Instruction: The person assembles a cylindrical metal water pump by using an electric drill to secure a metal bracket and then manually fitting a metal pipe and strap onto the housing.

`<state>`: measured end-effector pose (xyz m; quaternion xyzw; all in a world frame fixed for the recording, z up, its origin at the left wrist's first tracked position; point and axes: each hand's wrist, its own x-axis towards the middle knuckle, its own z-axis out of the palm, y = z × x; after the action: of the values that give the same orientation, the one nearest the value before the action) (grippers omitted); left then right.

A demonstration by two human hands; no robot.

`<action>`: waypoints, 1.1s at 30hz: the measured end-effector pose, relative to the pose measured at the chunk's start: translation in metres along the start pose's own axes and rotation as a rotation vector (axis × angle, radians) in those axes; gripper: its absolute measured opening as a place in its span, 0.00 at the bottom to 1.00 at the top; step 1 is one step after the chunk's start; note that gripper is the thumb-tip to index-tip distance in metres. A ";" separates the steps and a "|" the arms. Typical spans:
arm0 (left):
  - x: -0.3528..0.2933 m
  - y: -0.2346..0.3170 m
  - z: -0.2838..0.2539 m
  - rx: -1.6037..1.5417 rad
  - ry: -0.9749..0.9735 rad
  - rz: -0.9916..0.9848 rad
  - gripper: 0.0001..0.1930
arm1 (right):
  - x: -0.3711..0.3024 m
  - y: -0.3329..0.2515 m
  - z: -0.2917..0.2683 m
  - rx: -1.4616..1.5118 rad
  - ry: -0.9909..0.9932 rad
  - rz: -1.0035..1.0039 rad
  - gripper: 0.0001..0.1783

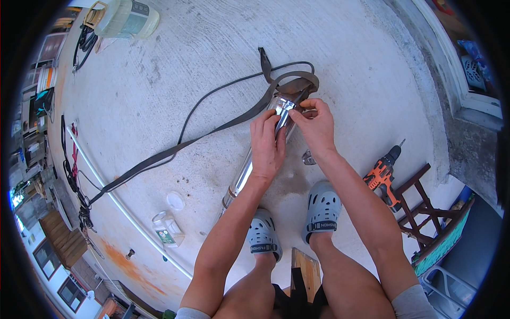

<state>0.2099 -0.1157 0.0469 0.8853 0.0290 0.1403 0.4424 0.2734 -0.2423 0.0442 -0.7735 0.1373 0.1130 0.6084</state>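
A long, shiny steel cylinder, which looks like a submersible pump, lies slantwise on the concrete between my arms. My left hand rests on its upper part, fingers curled against the metal. At the far end, my right hand has its thumb and fingers drawn together beside a bright metal strip; whatever they pinch is too small to make out. A dark flat strap and a black cable loop around that end and run off to the left. A small metal fitting lies by my right wrist.
An orange cordless drill lies right of my right forearm, near a dark wooden stool. On the left are a clear jar, its round lid and a long white pipe. A large plastic bottle stands far left.
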 end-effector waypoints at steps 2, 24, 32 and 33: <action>0.000 0.000 0.000 -0.007 -0.007 0.002 0.18 | 0.002 0.000 0.000 0.014 -0.002 0.019 0.18; -0.002 -0.003 -0.002 -0.004 0.012 0.025 0.17 | 0.005 0.001 0.001 -0.009 -0.121 -0.108 0.25; -0.001 -0.002 0.003 0.005 0.025 0.038 0.16 | 0.010 0.003 -0.005 -0.028 -0.120 -0.100 0.25; -0.001 -0.003 0.004 0.010 0.023 0.032 0.17 | 0.010 0.002 -0.005 -0.020 -0.123 -0.095 0.25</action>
<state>0.2099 -0.1169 0.0421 0.8861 0.0206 0.1573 0.4354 0.2822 -0.2484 0.0398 -0.7769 0.0619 0.1327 0.6123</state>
